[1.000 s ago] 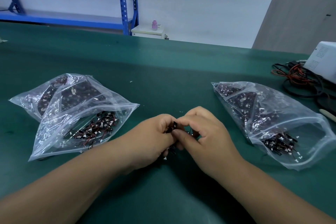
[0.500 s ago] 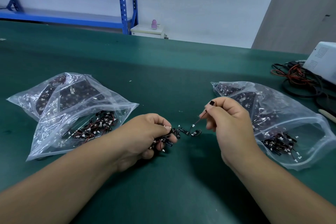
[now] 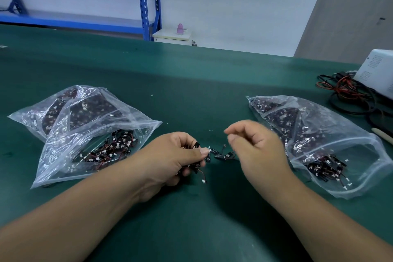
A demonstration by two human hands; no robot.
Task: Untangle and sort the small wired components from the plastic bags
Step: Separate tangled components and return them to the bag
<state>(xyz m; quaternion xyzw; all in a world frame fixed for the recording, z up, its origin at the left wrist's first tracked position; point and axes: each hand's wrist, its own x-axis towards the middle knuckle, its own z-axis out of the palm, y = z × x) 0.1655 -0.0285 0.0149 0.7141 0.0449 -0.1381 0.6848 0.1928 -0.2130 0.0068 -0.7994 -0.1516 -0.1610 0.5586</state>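
I can read no text, label, brand or number anywhere in my head-camera view. The white box point(image 3: 375, 70) at the far right carries only dotted patches, too small to make out as writing.

A left hand point(image 3: 176, 159) and a right hand point(image 3: 259, 151); three bags, two overlapping point(image 3: 70, 155) point(image 3: 27, 119), one apart point(image 3: 340, 134); components point(image 3: 221, 155) beyond counting; one box point(image 3: 376, 70).

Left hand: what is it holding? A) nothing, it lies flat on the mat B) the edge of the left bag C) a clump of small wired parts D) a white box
C: the left hand is curled round a clump of small wired parts, with a few wires dangling below it.
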